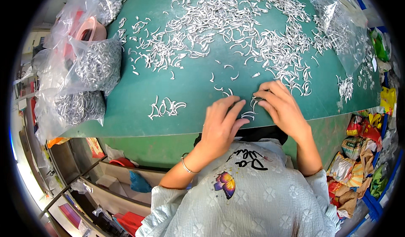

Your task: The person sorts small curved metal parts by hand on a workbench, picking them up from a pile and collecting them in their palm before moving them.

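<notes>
On the near edge of the green table, my left hand (223,118) rests with its fingers bent and spread, thumb apart from the forefinger. Small curved silver metal pieces (249,116) lie close to its thumb, and others touch the table just beyond its fingertips. My right hand (282,107) reaches in from the right, its thumb and forefinger closed about one curved metal piece (254,102). The fingertips partly cover that piece. Left of my hands sits a small group of similar curved pieces (168,107).
A wide heap of silver pieces (202,26) spreads over the far part of the green table (139,85). Clear bags of metal parts (99,62) stand at the left, with a pink container (92,29) behind. Another bag (339,30) lies at the far right; colourful sacks (346,169) fill the floor below.
</notes>
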Demonstrator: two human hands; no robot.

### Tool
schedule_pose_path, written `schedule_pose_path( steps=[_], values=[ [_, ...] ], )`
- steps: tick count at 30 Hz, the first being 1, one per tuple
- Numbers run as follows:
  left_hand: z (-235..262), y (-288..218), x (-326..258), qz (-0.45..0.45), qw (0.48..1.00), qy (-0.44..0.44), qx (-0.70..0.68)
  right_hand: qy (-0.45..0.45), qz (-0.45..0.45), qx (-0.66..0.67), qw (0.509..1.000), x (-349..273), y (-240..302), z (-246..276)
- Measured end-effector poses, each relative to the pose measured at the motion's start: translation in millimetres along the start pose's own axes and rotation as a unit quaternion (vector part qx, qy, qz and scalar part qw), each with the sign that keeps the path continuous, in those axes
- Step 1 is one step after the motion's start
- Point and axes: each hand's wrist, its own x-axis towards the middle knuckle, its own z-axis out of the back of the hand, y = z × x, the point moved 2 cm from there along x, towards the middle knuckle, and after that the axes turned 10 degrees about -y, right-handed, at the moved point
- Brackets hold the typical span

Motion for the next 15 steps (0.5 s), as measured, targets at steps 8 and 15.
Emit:
schedule_pose_path(
  steps=[8,15],
  values=[
    [10.6,14.5,11.4,-0.035,0.992,0.025,0.118,-0.022,0.022,-0.045,0.999,-15.4,23.6,-24.0],
    [8.9,13.5,8.1,-0.010,0.995,-0.048,0.088,-0.067,0.028,-0.040,0.997,-37.0,-1.5,-2.9]
  ],
)
